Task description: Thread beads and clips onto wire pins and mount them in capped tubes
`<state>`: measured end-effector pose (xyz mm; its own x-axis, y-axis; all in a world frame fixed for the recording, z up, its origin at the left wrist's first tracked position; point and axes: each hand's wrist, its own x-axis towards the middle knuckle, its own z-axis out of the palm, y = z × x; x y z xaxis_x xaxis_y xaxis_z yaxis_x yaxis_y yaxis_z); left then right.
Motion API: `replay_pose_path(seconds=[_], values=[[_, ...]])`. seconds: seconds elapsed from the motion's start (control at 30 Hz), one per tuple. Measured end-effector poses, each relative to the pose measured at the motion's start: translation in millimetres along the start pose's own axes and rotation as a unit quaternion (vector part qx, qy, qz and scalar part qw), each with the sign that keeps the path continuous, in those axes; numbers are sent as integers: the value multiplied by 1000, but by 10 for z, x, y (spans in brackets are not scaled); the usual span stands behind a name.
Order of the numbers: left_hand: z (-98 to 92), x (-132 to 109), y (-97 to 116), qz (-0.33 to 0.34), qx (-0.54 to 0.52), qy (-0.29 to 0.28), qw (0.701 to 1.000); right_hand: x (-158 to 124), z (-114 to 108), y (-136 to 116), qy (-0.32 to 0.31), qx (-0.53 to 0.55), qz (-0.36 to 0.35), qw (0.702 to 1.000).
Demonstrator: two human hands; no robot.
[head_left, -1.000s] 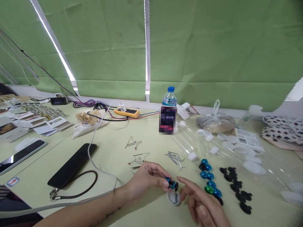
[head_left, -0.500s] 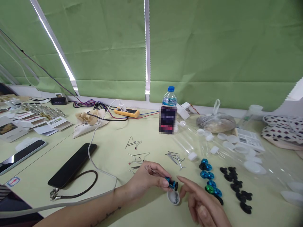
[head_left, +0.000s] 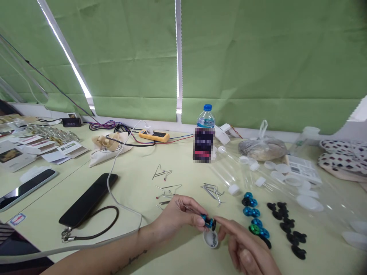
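Between the thumb and fingers of my left hand [head_left: 186, 214] is a small blue-and-black spool-shaped part [head_left: 207, 221], its black disc end facing right. A thin metal rod also shows along those fingers, partly hidden. My right hand [head_left: 243, 244] has its index finger stretched out, the tip at the black disc and seemingly touching it; the other fingers are loosely curled with nothing visible in them. Just below the part sits a round white cap [head_left: 210, 239] with tiny metal pieces inside. Right of my right hand lie several shiny blue parts [head_left: 251, 212] and a green one [head_left: 254, 229].
Black plugs [head_left: 286, 225] lie in rows at the right. Several hex keys [head_left: 212, 193] and thin wire pieces [head_left: 166, 193] are beyond my hands. Clear tubes [head_left: 223, 172], white lids [head_left: 309, 202] and a water bottle [head_left: 205, 133] stand farther back. A black phone [head_left: 88, 198] and white cable [head_left: 114, 191] lie left.
My right index finger has moved slightly left, from just off the black disc to its edge. My left hand keeps its grip in nearly the same place.
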<state>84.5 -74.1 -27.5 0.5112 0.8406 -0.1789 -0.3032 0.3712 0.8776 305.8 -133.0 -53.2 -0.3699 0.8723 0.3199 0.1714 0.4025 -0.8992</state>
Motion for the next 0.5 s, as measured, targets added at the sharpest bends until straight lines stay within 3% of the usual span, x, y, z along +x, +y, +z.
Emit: replay_pose_path(seconds=[0.5], values=[[32,-1,39,-8,6,12,1000,9,-17,-4,-11,-15,-9,1000]])
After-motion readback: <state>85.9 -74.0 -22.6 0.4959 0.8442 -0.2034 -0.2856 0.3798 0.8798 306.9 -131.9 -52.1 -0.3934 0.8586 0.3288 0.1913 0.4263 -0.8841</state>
